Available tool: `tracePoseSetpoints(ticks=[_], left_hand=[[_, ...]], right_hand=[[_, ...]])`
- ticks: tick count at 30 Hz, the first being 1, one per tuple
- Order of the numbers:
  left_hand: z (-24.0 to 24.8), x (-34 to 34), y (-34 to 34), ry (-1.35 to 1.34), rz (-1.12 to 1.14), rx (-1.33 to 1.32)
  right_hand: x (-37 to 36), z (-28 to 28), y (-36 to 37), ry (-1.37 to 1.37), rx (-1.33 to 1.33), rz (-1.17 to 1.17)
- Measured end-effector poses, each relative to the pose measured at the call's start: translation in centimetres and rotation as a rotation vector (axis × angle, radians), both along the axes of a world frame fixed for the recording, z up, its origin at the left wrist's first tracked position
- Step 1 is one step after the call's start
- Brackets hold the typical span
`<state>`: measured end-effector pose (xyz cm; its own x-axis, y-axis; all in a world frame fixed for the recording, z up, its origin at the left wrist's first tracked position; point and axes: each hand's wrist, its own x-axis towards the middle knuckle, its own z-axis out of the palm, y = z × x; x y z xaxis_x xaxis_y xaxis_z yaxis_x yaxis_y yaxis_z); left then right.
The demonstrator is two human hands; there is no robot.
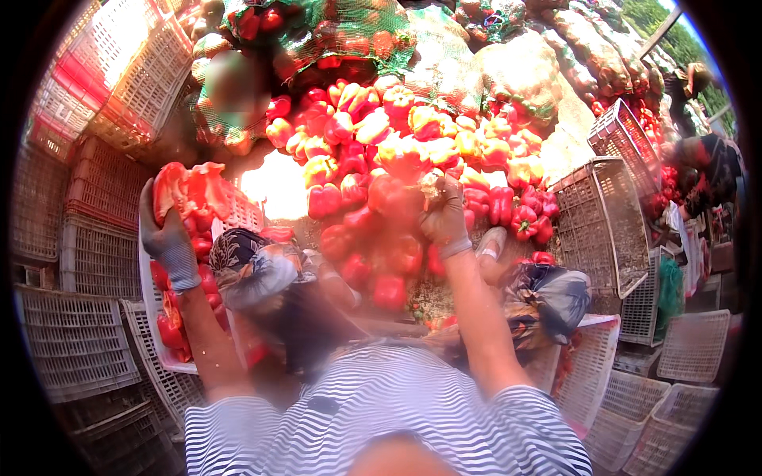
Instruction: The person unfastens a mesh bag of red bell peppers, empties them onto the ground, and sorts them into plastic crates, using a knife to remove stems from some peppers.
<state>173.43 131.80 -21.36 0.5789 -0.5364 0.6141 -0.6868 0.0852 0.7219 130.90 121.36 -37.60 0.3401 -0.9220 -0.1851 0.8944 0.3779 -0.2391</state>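
My left hand (168, 242), in a grey glove, is closed around a torn-open red bell pepper (190, 190). It holds the pepper at the far end of a pale plastic crate (148, 293) with red peppers in it. My right hand (444, 218), also gloved, has its fingers bent together around a small pale, ragged piece that looks like a pepper core (429, 186). This hand is over the near right part of a large heap of whole red bell peppers (353, 159). A blur hides part of the heap between my hands.
Stacked plastic crates (75, 333) line the left side. An upright crate (599, 222) and more crates (694, 345) are at the right. Filled mesh sacks (349, 40) stand behind the heap. Another person (706, 163) is at the far right. My knees flank the near peppers.
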Motion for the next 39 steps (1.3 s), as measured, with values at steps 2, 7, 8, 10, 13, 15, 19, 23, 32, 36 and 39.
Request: tracePoseSetpoints(ticks=[2, 7, 8, 10, 13, 15, 19, 23, 32, 36, 39], left_hand=[[0.1, 6.5, 2.5, -0.444, 0.308, 0.11], [-6.2, 12.4, 5.9, -0.528, 0.32, 0.876], [-7.0, 11.6, 5.6, -0.617, 0.23, 0.668], [-4.6, 1.9, 2.2, -0.065, -0.096, 0.558], [-2.8, -12.1, -0.6, -0.021, -0.502, 0.568], [-5.1, -18.2, -2.3, -0.129, -0.711, 0.481], [-11.5, -24.0, -4.2, 0.37, -0.735, 0.604], [-13.1, -24.9, -3.9, 1.018, -0.891, 0.401], [-15.2, -23.1, -3.3, 0.342, -0.981, 0.784], [-14.6, -26.6, -1.9, 1.166, -0.996, 0.698], [-13.9, -25.6, -2.2, 1.188, -0.951, 0.687]], right_hand=[[1.6, 1.8, 0.4, -0.147, -0.041, -0.018], [4.7, 3.0, 1.0, -0.378, -0.078, 0.003], [5.0, 2.8, 1.1, -0.315, -0.019, -0.017], [4.2, 2.4, 1.7, -0.216, 0.082, -0.067], [6.1, 3.1, 2.2, -0.213, 0.143, -0.085], [7.9, 3.6, 3.3, -0.187, 0.112, -0.095], [8.4, 3.6, 4.9, 0.273, -0.082, -0.268], [6.4, 3.2, 5.8, 0.68, -0.244, -0.203], [0.8, 7.0, 6.2, 1.248, -0.476, 0.324], [3.7, 3.9, 6.7, 1.613, -0.391, -0.067], [0.9, 0.9, 4.8, 0.632, -0.041, -0.167]])
